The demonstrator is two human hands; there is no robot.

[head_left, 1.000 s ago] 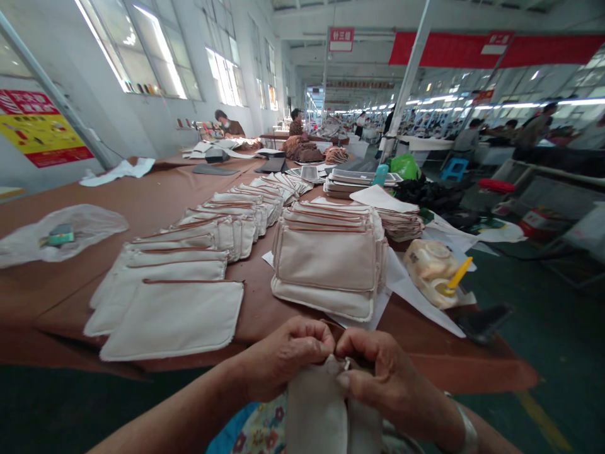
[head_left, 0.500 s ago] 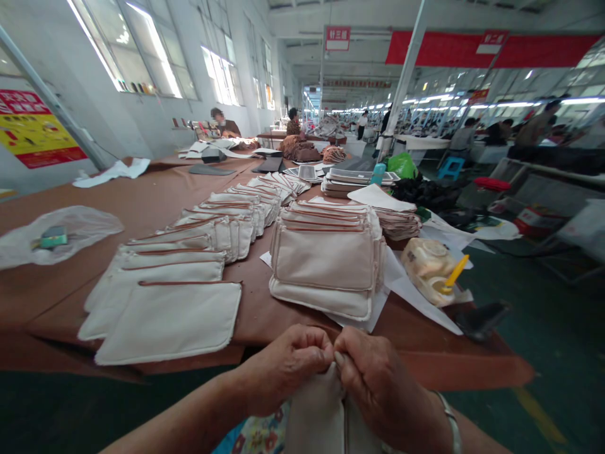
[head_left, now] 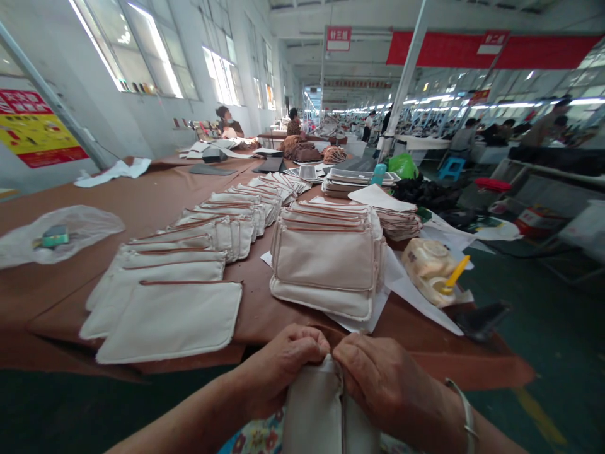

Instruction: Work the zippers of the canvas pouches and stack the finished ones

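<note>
A pale cream fabric pouch (head_left: 314,410) hangs upright in front of my body, below the table edge, a seam running down its front. My left hand (head_left: 288,359) pinches its top edge on the left. My right hand (head_left: 378,372), with a bangle on the wrist, is closed round the top right part; its fingertips are partly hidden. Just beyond my hands, a stack of beige flat pouches (head_left: 324,258) lies on the table. To its left, a spread row of similar cream pouches (head_left: 174,321) with brown top edges reaches back across the table.
The brown-covered table (head_left: 165,183) carries a clear plastic bag (head_left: 89,227) at left. At right are a cut-open plastic jug (head_left: 428,265) with a yellow-handled tool (head_left: 456,274), a black object (head_left: 484,320) and paper sheets (head_left: 416,293). Several people work farther back.
My right hand has shifted slightly right and turned over the pouch's top edge. More of the pouch's top now shows between my hands. The stacks have not moved.
</note>
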